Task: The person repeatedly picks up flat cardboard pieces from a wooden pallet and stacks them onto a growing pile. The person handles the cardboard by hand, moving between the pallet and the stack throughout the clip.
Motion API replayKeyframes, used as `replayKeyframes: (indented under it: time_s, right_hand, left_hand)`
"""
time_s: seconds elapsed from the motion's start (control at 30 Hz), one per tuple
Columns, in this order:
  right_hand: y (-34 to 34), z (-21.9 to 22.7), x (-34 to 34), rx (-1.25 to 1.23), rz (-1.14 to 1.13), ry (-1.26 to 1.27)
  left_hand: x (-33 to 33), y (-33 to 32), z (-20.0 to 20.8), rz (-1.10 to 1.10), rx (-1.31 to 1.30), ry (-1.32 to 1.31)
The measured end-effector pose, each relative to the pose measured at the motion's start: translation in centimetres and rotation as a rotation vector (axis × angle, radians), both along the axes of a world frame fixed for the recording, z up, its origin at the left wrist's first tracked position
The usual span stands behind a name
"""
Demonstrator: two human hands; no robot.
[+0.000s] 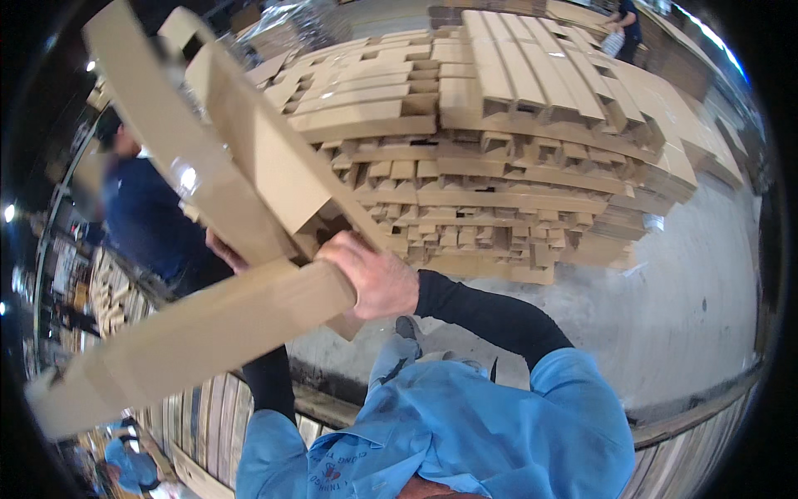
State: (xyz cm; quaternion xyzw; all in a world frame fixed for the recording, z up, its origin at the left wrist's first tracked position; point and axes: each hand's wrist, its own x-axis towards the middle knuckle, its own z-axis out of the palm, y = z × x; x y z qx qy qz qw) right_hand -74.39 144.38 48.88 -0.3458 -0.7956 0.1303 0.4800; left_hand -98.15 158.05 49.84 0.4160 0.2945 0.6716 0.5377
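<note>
Several long, narrow brown cardboard boxes fan out before me. My right hand point(370, 273) is closed over their near ends, fingers at the open end of the middle box point(268, 158). A lower box point(199, 337) slants down to the left, its near end against my right hand. Another long piece of cardboard point(179, 137) rises to the upper left, with shiny clear tape on it. My left hand point(226, 252) shows only partly between the boxes, its fingers against the cardboard; the lower box hides most of that forearm.
A large stack of similar cardboard boxes point(490, 166) stands ahead on the grey floor point(682, 291). A person in dark blue point(154, 212) is close on my left. Another person point(629, 33) stands far right. Wooden slats point(212, 424) run below and behind me.
</note>
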Motion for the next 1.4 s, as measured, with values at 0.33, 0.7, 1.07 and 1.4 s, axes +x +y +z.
replayKeyframes:
  time_s: [0.33,0.7,1.07,1.4]
  right_hand:
    - [13.8,2.6,13.3,-0.007,-0.508,0.095]
    - [25.5,0.0,19.9,-0.265,-1.028,0.329]
    - [27.6,4.9,16.4,-0.354,-1.102,0.406]
    - [26.3,3.0,16.2,-0.359,-1.142,-0.016]
  left_hand:
    - [22.6,22.4,3.3,-0.571,0.029,-0.019]
    - [37.6,43.5,-5.3,-1.044,-0.25,-0.039]
    - [35.4,53.0,-1.9,-1.036,-0.297,0.277]
    - [37.8,51.1,-2.8,-0.789,-0.188,0.546]
